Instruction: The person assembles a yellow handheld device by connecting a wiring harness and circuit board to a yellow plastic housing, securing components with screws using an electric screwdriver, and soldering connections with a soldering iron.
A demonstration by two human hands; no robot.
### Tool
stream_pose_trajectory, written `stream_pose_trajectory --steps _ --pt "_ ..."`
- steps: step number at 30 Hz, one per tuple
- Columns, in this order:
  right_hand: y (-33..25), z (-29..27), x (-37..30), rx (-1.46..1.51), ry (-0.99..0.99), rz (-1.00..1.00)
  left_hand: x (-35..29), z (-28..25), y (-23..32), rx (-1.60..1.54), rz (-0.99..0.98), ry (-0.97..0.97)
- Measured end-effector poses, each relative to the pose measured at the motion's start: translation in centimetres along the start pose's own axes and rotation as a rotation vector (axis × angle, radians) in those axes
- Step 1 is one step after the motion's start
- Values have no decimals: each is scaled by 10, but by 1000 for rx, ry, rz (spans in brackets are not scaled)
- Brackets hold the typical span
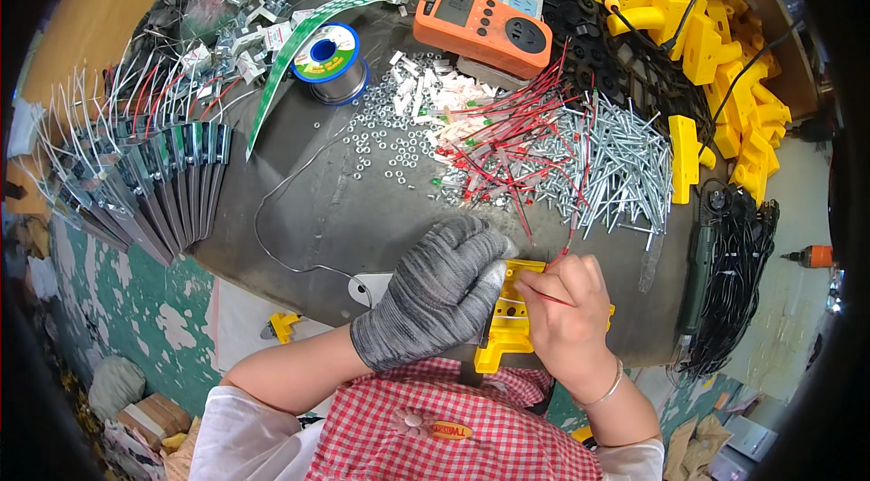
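Observation:
My left hand (pixel 435 295), in a grey knitted glove, is closed on the left side of a yellow plastic housing (pixel 507 336) at the table's near edge. Its fingertips are partly hidden behind the glove's back. My bare right hand (pixel 569 309) bends over the housing's right side, fingers pinched on a thin red wire (pixel 555 299). One stretch of red wire rises from that hand toward the pile beyond. The housing lies open side up between both hands, and a pale wire crosses its inside. What the right fingertips touch inside is hidden.
Beyond my hands lie red wires (pixel 507 159), long screws (pixel 616 164), nuts (pixel 390 141) and white connectors (pixel 444 91). An orange meter (pixel 485 28) and solder spool (pixel 333 64) stand farther back. Yellow housings (pixel 716 37) and black cables (pixel 739 272) fill the right; wired grey parts (pixel 163 191) the left.

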State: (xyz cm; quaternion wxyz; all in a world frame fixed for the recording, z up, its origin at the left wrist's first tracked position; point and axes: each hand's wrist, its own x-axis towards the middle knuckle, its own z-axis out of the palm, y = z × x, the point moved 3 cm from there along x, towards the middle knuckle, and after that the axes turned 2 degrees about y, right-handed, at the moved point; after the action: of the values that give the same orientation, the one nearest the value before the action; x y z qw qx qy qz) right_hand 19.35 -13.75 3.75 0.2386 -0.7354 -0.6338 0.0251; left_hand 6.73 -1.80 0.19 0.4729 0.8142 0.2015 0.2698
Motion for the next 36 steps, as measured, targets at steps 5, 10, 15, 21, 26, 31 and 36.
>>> stream_pose_trajectory --steps 5,10,15,21,26,31,36 --pt "10 12 -7 -29 3 -112 1 0 5 13 11 4" --pt "19 1 17 165 -163 -115 2 4 0 25 64 16" --pt "9 6 16 -70 -217 -111 2 4 13 165 74 -20" --pt "39 -4 3 774 -101 305 6 13 12 372 36 -216" --pt "11 -12 5 186 -252 160 6 10 26 332 74 -379" --pt "2 -6 -7 230 -249 208 -4 9 36 153 -252 -570" --pt "3 2 -10 115 -221 205 -2 17 33 106 -375 -618"
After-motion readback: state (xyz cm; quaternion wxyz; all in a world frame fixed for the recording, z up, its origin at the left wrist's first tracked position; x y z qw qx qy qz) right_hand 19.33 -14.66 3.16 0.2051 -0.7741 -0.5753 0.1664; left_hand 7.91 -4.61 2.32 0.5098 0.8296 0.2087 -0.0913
